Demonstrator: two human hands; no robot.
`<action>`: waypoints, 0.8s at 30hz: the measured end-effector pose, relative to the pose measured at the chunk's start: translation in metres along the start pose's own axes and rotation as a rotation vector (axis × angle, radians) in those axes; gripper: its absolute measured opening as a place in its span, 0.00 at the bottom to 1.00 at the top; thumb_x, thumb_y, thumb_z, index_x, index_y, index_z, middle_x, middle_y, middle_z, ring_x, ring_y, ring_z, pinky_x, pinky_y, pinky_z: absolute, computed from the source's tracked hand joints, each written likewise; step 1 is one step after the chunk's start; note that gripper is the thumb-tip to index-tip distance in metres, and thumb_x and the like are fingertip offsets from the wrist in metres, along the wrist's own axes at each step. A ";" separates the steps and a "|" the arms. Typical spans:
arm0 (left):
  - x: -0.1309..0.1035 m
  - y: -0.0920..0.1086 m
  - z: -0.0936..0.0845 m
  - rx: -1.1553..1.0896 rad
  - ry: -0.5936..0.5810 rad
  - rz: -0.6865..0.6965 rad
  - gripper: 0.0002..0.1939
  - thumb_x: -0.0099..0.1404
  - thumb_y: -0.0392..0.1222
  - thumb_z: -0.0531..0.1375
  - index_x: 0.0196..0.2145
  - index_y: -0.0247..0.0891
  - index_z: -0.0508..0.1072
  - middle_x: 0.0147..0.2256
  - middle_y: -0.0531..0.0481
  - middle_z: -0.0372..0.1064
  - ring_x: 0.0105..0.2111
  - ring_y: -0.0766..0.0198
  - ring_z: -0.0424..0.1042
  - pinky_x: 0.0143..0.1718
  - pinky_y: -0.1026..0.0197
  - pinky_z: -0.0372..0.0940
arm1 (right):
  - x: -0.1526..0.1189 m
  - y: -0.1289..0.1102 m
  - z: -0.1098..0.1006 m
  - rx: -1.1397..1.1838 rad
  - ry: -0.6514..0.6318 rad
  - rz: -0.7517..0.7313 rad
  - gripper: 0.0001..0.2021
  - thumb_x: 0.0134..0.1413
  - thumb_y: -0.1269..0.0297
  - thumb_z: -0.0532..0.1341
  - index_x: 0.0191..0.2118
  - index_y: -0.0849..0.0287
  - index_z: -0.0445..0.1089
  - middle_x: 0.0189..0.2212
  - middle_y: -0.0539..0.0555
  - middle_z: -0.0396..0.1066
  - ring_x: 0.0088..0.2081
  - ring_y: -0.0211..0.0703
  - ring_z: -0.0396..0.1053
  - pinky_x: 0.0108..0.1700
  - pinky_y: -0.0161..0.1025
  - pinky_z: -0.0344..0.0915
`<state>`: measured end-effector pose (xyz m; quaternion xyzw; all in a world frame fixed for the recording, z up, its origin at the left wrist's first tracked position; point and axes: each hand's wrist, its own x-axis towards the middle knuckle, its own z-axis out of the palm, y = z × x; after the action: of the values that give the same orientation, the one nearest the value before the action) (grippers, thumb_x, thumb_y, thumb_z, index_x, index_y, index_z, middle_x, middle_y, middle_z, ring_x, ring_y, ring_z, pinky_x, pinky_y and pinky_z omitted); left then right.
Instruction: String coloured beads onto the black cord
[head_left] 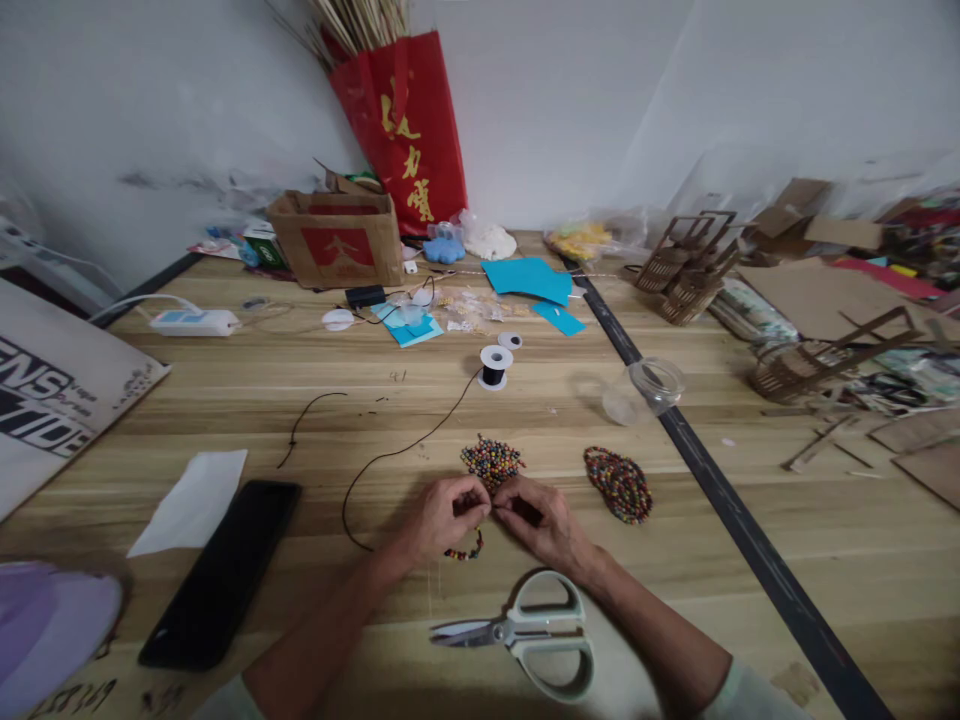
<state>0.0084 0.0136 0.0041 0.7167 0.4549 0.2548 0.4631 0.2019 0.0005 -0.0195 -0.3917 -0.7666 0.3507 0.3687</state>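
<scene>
A pale wooden table [825, 520] filled the view, its planks running crosswise, and a dark strip [720, 480] ran diagonally across its right half. Behind it stood a white wall [562, 100], scuffed grey on the left. The light was soft and even, with faint shadows at the near edge.

craft workshop | beads [491, 461], thread spool [495, 366], scissors [525, 632], wooden models [686, 266]

Both forearms reach forward and angle inward, wrists low, so the hands meet at centre. The left hand [439, 518] and right hand [541, 520] are curled, fingertips pinched together and almost touching each other, knuckles up
</scene>
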 end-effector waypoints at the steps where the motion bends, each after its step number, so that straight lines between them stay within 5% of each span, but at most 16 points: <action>1: 0.000 0.000 0.000 0.000 0.002 -0.001 0.05 0.58 0.38 0.57 0.26 0.36 0.71 0.25 0.52 0.69 0.27 0.66 0.65 0.30 0.66 0.59 | 0.000 0.000 0.000 0.000 -0.003 0.000 0.05 0.59 0.66 0.59 0.35 0.59 0.71 0.29 0.53 0.73 0.31 0.39 0.70 0.33 0.33 0.65; 24: 0.000 0.001 -0.001 -0.013 -0.013 -0.011 0.05 0.58 0.36 0.57 0.27 0.34 0.71 0.25 0.52 0.68 0.27 0.66 0.65 0.31 0.66 0.59 | 0.000 0.001 0.000 0.016 -0.002 -0.018 0.04 0.59 0.67 0.59 0.35 0.60 0.71 0.29 0.53 0.72 0.31 0.38 0.69 0.33 0.33 0.65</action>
<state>0.0078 0.0136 0.0049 0.7129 0.4540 0.2507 0.4719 0.2024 0.0010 -0.0208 -0.3816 -0.7676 0.3538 0.3741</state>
